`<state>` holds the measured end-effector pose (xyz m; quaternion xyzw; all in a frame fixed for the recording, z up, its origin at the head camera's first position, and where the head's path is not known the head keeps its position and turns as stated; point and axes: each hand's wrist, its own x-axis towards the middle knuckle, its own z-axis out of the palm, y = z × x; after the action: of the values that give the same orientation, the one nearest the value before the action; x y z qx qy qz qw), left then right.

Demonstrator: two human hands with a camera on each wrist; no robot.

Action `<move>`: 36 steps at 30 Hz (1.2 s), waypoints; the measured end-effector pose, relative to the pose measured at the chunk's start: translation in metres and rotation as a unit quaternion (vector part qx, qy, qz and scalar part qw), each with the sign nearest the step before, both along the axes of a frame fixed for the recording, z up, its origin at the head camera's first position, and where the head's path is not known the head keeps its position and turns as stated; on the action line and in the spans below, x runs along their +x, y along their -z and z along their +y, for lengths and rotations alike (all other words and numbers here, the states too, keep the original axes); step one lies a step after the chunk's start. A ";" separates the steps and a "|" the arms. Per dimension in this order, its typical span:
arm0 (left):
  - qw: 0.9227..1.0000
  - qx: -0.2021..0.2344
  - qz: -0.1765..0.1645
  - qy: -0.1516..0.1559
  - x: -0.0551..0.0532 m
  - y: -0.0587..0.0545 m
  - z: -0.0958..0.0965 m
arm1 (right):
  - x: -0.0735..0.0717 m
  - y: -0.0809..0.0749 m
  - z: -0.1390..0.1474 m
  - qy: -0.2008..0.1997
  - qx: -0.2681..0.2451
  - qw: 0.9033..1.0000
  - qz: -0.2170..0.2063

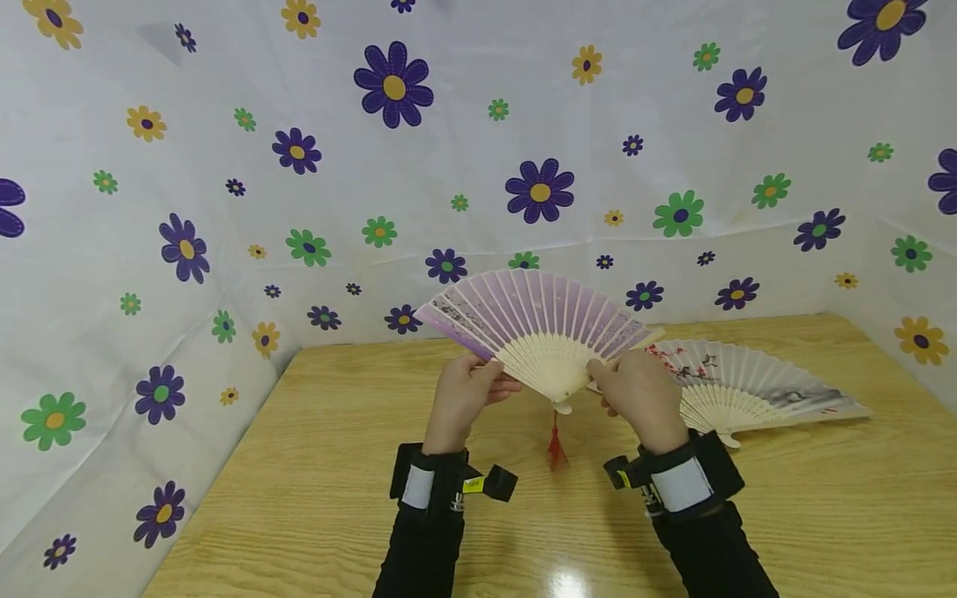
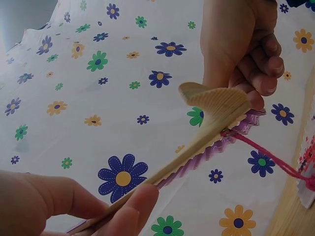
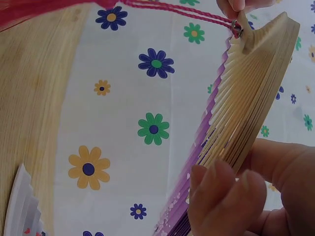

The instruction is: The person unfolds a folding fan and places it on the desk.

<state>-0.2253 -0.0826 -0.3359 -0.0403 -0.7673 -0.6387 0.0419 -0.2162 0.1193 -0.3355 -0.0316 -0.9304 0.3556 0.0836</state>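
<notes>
— Head view first: what is seen in the middle of the frame?

— A purple fan (image 1: pixel 534 324) is held spread open above the wooden surface (image 1: pixel 314 465), just below the frame's centre. Its left edge is pinched by the left hand (image 1: pixel 467 390), and its right edge is gripped by the right hand (image 1: pixel 635 390). A red tassel (image 1: pixel 556 444) is seen hanging from the pivot, between the two wrists.

— How are the fingers shown in the wrist views?

— In the left wrist view, at the lower left, the outer slat is pinched between thumb and fingers (image 2: pixel 133 206), while the other hand is seen at the upper right, curled round the far slats. In the right wrist view, at the lower right, the stacked wooden ribs are clasped by curled fingers (image 3: pixel 221 196), with the purple pleats showing beneath.

— What else is visible?

— A second fan, the white fan (image 1: pixel 748 386) painted with red blossoms, is laid open on the surface at the right of the head view, just behind the right hand. The surface is enclosed by a flowered cloth (image 1: pixel 224 166) at the back and both sides. Dark sleeves and wrist-mounted cameras are seen at the bottom.
</notes>
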 end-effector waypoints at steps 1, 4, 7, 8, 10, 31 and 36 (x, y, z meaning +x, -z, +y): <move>1.000 0.001 0.001 -0.001 0.000 0.000 0.000 | 0.000 0.000 0.000 0.000 -0.001 1.000 0.001; 1.000 0.004 0.003 -0.001 0.000 -0.001 0.001 | -0.001 0.000 0.001 0.002 -0.003 1.000 0.004; 1.000 0.012 0.004 0.000 0.000 -0.001 0.001 | -0.002 0.001 0.000 0.010 -0.011 1.000 0.021; 1.000 0.016 0.004 0.000 0.000 -0.001 0.001 | -0.003 0.002 0.000 0.013 -0.014 0.999 0.033; 1.000 0.024 0.004 -0.003 0.000 -0.001 0.002 | -0.004 0.003 -0.001 0.021 -0.023 0.998 0.057; 0.996 0.085 0.013 -0.032 0.003 -0.004 0.002 | -0.011 0.009 -0.006 0.033 -0.256 0.961 0.096; 0.995 0.087 0.012 -0.043 0.002 -0.005 0.000 | -0.015 0.012 -0.007 0.031 -0.344 0.936 0.066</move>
<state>-0.2235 -0.0826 -0.3313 -0.0113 -0.7092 -0.7002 0.0820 -0.2308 0.1120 -0.3476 -0.0635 -0.7424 0.6522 0.1395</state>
